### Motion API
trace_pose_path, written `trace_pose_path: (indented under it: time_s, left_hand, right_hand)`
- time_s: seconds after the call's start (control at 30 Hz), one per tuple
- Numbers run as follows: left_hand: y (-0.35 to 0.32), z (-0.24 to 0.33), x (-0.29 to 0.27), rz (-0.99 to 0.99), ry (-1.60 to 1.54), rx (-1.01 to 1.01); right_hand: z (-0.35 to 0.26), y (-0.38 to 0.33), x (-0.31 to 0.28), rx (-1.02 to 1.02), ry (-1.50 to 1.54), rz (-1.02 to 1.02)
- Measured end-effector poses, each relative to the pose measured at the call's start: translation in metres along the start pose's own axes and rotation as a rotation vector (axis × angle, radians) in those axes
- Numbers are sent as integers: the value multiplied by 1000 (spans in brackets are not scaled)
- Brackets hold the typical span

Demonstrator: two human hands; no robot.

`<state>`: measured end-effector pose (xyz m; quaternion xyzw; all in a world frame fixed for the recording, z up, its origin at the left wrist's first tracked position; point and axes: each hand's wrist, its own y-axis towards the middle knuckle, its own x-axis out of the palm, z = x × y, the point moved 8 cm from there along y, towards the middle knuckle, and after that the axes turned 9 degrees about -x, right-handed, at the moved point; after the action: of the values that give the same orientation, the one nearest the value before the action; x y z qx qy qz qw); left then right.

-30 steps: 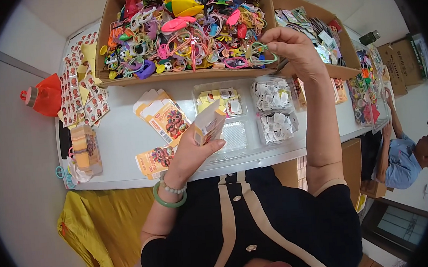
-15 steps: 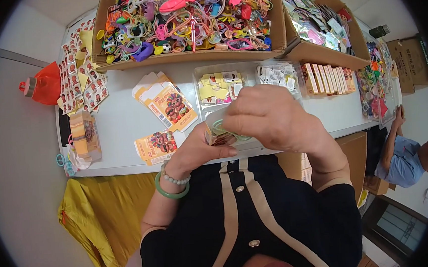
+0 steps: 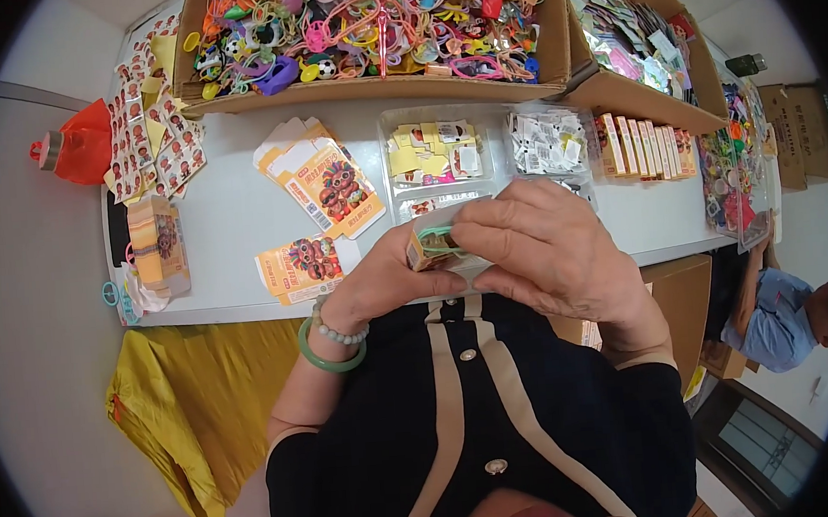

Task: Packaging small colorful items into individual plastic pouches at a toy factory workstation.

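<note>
I see both hands at the table point(image 3: 239, 223) edge: left hand point(image 3: 382, 285) grips a small box point(image 3: 432, 246) from below, right hand point(image 3: 543, 249) pinches its top, fingers closed on it.

Toy packing workshop: cardboard box point(image 3: 373, 88) of plastic trinkets point(image 3: 369, 21), flat cartons point(image 3: 327, 183).

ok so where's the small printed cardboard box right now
In the head view the small printed cardboard box sits at centre, gripped between the left hand and right hand, just above the near edge of the white table, below the clear plastic tray.
</note>
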<state>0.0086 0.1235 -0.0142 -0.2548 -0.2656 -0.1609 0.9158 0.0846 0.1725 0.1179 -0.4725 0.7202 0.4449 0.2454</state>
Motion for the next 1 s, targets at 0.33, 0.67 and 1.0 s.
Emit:
trace_pose_path:
  time_s: [0.33,0.67,1.0]
  left_hand:
    - [-3,20,5,157,533,351]
    - [-1,25,6,225,737,423]
    - [4,7,-12,207,251,105]
  right_hand:
    - [0,-21,-1,-3,-187,248]
    - [5,-12,22,225,108,-185]
    - [142,7,-53,401,-747,-3]
